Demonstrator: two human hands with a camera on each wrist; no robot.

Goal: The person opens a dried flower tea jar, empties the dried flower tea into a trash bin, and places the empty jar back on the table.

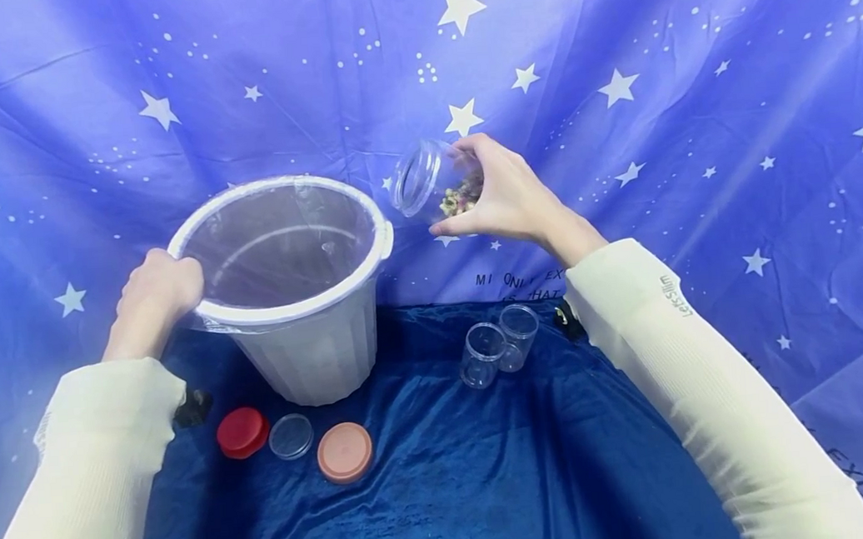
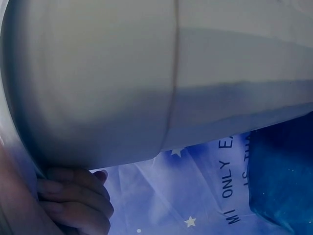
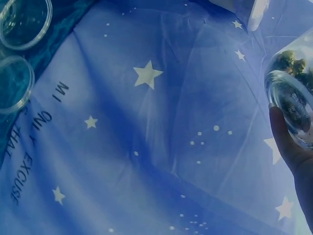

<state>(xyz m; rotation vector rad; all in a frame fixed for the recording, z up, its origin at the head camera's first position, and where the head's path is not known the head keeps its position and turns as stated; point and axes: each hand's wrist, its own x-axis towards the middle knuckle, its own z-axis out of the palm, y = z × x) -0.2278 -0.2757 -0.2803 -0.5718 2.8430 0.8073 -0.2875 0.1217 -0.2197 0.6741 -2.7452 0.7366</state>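
Note:
A white trash bin [image 1: 310, 353] with a clear plastic liner over its rim tilts toward me. My left hand [image 1: 160, 290] grips its rim on the left side; in the left wrist view the fingers [image 2: 80, 196] curl under the rim beside the bin wall [image 2: 98, 88]. To the right of the bin, my right hand [image 1: 508, 189] holds a clear plastic jar [image 1: 425, 178] in the air. The jar lies tipped on its side, its mouth toward the bin. Dried flower buds [image 1: 460, 199] sit inside near its base, also seen in the right wrist view.
Two clear jars [image 1: 482, 354] stand side by side on the dark blue cloth [image 1: 447, 494]. In front of the bin lie a red lid [image 1: 243, 431], a clear lid [image 1: 291, 436] and an orange-pink lid [image 1: 345, 452]. A star-printed blue curtain [image 1: 301, 120] hangs behind.

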